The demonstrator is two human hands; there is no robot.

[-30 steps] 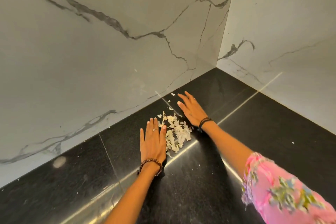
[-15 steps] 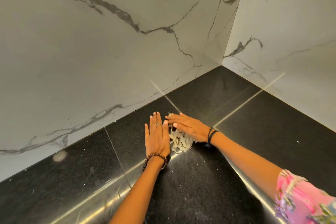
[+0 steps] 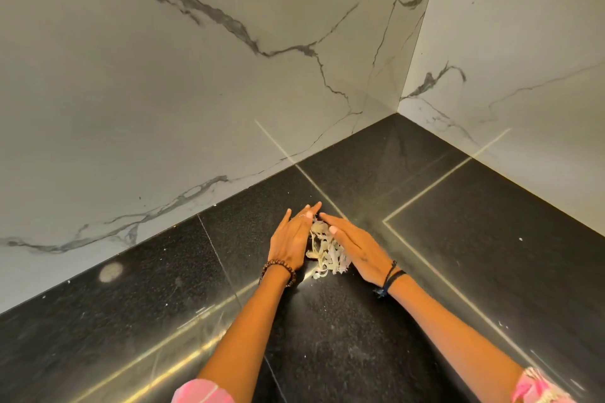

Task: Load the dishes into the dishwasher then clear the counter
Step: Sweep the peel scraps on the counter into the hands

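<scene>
A small heap of pale papery peels (image 3: 325, 255) lies on the black stone counter (image 3: 491, 255). My left hand (image 3: 291, 240) stands on its edge along the heap's left side, fingers straight. On the heap's right side my right hand (image 3: 355, 247) is set the same way, fingers straight. The fingertips of the two hands nearly meet beyond the heap, so the peels sit pressed between my palms. Part of the heap is hidden by my hands.
White marble-look walls (image 3: 196, 91) meet in a corner at the back right of the counter. Small pale specks dot the dark stone. No dishes or dishwasher are in view.
The peels were spread loosely a second ago. My hands have swept inward from both sides and turned onto their edges, bunching the peels into a tight heap between them.
</scene>
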